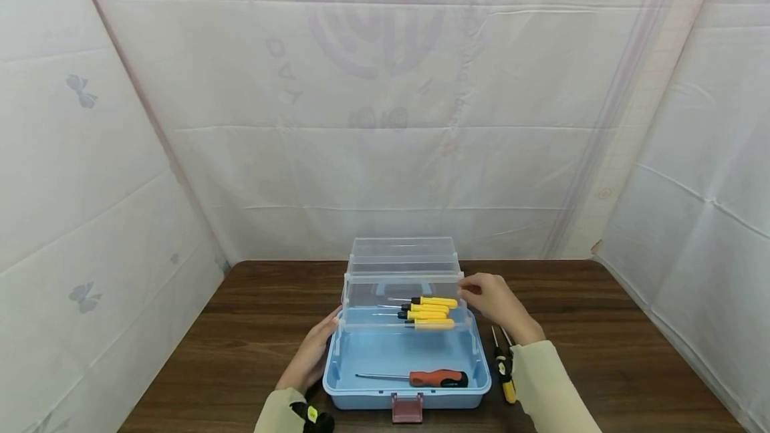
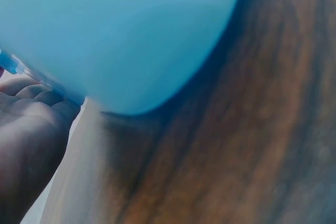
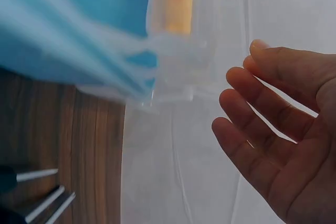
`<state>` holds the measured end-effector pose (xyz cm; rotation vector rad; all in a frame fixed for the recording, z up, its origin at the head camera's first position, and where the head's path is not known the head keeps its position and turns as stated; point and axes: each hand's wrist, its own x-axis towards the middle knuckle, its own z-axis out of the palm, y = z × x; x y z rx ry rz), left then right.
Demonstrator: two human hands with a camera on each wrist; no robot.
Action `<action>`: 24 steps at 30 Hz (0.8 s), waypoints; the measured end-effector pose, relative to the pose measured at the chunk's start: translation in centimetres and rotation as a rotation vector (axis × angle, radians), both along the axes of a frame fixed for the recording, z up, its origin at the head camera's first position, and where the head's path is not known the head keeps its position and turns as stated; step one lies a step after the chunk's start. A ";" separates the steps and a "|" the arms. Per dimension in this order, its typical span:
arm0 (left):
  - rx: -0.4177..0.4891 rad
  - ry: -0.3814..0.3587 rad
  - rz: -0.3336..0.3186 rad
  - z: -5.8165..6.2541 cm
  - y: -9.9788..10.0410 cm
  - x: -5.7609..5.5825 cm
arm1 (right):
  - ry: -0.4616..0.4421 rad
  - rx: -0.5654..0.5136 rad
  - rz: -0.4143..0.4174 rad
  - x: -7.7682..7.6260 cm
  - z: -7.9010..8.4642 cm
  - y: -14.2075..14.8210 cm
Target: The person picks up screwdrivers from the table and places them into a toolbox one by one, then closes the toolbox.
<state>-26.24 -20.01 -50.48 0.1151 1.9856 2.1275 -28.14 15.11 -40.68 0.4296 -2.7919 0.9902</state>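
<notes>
A light blue toolbox (image 1: 409, 401) stands open on the table, its clear lid (image 1: 403, 256) tilted up at the back. Several yellow-handled screwdrivers (image 1: 430, 315) lie in the clear raised tray (image 1: 361, 291). Below it, an orange-and-black screwdriver (image 1: 439, 378) lies on the box floor. My left hand (image 1: 313, 349) rests along the box's left side; its palm faces the blue wall (image 2: 131, 40), and its fingertips are partly hidden. My right hand (image 1: 496, 299) is at the tray's right end. The right wrist view shows its fingers (image 3: 257, 145) loosely bent, apart from the tray, holding nothing.
Several black-and-yellow screwdrivers (image 1: 502, 366) lie on the brown wooden table (image 1: 577, 326) to the right of the box, partly behind my right sleeve. A pink latch (image 1: 407, 409) hangs at the box's front. White sheeting (image 1: 385, 166) surrounds the table's back and sides.
</notes>
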 end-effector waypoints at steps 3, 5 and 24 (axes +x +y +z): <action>0.003 0.000 -0.001 0.0 0.0 0.0 | -0.018 0.005 -0.027 0.2 0.0 0.7; 0.006 -0.002 -0.001 0.0 0.0 0.0 | -0.035 0.000 -0.041 0.4 -0.1 1.2; 0.006 -0.002 0.009 -0.2 -0.1 -0.1 | -0.195 -0.011 -0.070 2.2 -1.3 4.5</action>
